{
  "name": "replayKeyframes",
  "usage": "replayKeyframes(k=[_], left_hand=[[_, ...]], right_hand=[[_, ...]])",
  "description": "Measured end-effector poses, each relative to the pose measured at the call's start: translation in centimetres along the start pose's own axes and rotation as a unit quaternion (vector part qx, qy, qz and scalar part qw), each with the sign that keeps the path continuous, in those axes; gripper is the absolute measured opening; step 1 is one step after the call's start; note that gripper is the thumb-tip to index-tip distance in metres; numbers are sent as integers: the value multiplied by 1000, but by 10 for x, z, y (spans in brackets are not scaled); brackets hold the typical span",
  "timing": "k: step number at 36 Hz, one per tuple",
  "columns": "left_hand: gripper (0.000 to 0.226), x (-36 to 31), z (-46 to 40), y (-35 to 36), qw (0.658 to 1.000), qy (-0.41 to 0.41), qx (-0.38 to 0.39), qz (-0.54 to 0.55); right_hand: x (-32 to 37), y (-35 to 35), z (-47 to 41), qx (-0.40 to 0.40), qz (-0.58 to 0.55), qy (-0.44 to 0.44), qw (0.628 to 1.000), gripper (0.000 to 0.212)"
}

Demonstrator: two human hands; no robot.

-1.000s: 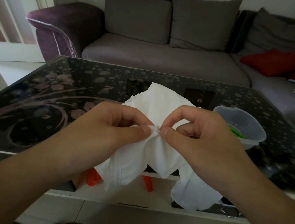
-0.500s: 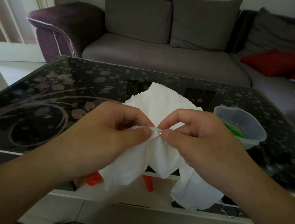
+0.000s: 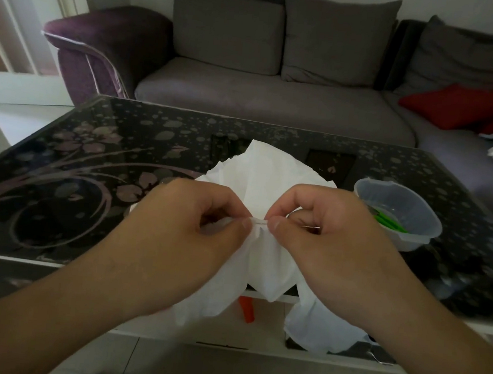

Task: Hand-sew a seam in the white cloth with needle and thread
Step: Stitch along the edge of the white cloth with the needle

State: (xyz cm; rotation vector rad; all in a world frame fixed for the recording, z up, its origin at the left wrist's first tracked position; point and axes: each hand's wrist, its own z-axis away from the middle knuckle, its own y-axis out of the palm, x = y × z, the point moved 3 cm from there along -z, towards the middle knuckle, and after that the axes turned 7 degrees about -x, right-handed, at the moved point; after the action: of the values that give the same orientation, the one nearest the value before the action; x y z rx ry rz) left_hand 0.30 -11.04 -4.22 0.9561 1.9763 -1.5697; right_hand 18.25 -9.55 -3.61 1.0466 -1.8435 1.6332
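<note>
A white cloth (image 3: 273,177) is bunched up above the near edge of the dark glass table (image 3: 93,155) and hangs down over it. My left hand (image 3: 181,235) pinches a folded edge of the cloth between thumb and forefinger. My right hand (image 3: 324,241) pinches the same edge just to the right, and a thin needle (image 3: 310,228) shows as a fine bright line behind its thumb. The two thumbs almost touch. The thread is too fine to make out.
A clear plastic bowl (image 3: 397,215) with green items stands on the table at the right. Orange objects (image 3: 246,309) sit on the shelf below the table. A grey sofa (image 3: 276,100) with a red cushion (image 3: 461,107) is behind the table.
Both hands stay pinched on the cloth edge. My right hand has shifted slightly, and the needle now shows further right, behind its thumb.
</note>
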Motion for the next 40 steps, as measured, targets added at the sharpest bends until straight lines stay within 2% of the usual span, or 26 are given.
replayKeyframes(k=[11,18,29,40], left_hand=[[25,-3,0,-1,999,-21,-21,-16],[14,-5,0,-1,999,-26,-35,24],[13,-5,-1,-1,998,-21,-35,40],[16,-7,-2,-3,999,8,-17,46]], right_hand=[[2,4,5,-47,17,-21,999,18],[7,7,9,-66,16,-50,996,16],[8,11,8,-47,11,-15,999,9],[8,10,7,-47,-3,-43,998,13]])
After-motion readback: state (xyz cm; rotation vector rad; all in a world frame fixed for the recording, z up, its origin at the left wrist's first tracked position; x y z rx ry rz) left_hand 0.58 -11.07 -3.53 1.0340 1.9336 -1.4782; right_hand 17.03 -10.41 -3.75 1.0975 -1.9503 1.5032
